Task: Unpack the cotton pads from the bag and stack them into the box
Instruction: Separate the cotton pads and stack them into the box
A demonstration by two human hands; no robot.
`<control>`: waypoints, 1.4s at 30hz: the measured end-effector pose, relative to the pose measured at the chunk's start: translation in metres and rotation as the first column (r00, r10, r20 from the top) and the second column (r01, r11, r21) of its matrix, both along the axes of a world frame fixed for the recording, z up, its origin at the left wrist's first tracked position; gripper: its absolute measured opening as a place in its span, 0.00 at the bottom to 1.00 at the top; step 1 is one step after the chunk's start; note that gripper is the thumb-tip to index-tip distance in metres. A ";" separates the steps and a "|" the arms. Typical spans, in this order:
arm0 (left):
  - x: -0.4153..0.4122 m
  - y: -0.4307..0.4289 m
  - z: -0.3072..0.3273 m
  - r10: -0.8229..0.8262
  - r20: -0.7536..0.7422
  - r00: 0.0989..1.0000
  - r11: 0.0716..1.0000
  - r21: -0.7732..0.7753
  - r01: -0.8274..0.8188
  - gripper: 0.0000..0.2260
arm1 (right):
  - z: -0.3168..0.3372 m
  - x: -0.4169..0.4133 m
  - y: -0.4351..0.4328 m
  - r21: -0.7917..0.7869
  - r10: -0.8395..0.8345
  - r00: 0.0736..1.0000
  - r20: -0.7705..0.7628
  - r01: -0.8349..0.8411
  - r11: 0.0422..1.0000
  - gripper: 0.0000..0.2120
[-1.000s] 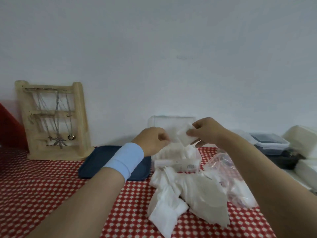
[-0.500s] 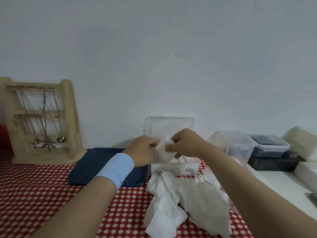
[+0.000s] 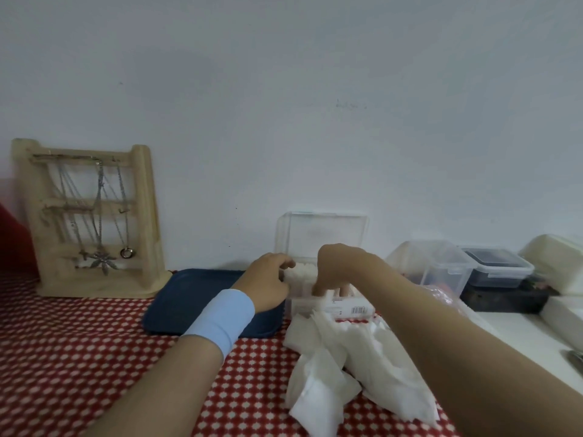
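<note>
A clear plastic box [image 3: 331, 305] stands on the table with its lid [image 3: 321, 234] upright against the wall. A row of white cotton pads [image 3: 304, 272] stands on edge inside it. My left hand [image 3: 268, 285] is curled against the left end of that row and grips it. My right hand [image 3: 340, 266] reaches down into the box, its fingertips showing through the front wall; whether they still pinch a pad is hidden. Loose white pads [image 3: 347, 354] lie heaped in front of the box. The crumpled clear bag [image 3: 441, 294] lies behind my right forearm, mostly hidden.
A dark blue tray [image 3: 195, 298] lies left of the box under my left wrist. A wooden jewellery stand [image 3: 91, 222] leans at the far left. Clear and dark lidded containers [image 3: 435, 266] and white tubs [image 3: 555, 260] crowd the right side.
Both hands have come down from in front of the lid, carrying a single pad. The right hand's fingers are now inside the box and the left hand rests on the row of pads.
</note>
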State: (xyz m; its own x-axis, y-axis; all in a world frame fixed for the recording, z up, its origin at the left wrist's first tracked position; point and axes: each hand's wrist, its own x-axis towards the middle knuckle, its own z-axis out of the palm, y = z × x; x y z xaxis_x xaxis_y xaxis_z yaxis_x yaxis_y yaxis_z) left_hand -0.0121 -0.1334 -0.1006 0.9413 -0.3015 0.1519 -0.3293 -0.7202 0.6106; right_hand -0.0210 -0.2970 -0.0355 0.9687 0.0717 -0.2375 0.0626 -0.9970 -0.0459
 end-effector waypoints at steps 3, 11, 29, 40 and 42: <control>-0.003 0.003 -0.001 0.006 -0.004 1.000 1.000 -0.022 -0.006 0.22 | -0.004 -0.001 0.022 0.053 -0.013 0.992 -0.122 0.020 0.998 0.17; -0.016 0.012 -0.007 -0.001 -0.033 0.999 0.997 -0.073 -0.002 0.18 | 0.009 -0.011 0.016 0.277 -0.197 0.935 -0.296 0.281 0.919 0.18; -0.038 0.012 -0.008 -0.162 -0.057 0.985 0.968 0.187 0.170 0.29 | -0.010 -0.021 0.001 0.478 -0.146 0.983 -0.110 0.181 0.859 0.09; -0.064 0.001 -0.005 -0.021 -0.016 1.000 0.993 -0.113 0.019 0.08 | -0.027 -0.074 -0.004 -0.044 -0.066 0.985 0.159 0.074 0.996 0.23; -0.069 -0.001 -0.010 -0.007 -0.033 0.999 0.988 -0.152 0.002 0.08 | -0.037 -0.070 -0.005 -0.023 -0.052 0.983 0.175 0.057 0.998 0.18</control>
State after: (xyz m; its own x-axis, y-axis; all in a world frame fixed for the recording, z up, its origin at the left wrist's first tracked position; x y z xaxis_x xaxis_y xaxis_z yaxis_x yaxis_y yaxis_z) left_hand -0.0815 -0.1344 -0.1103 0.9451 -0.2820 0.1650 -0.3103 -0.6168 0.7234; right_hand -0.0912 -0.3017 -0.0729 0.9977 0.0133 -0.0663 0.0126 -0.9999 -0.0117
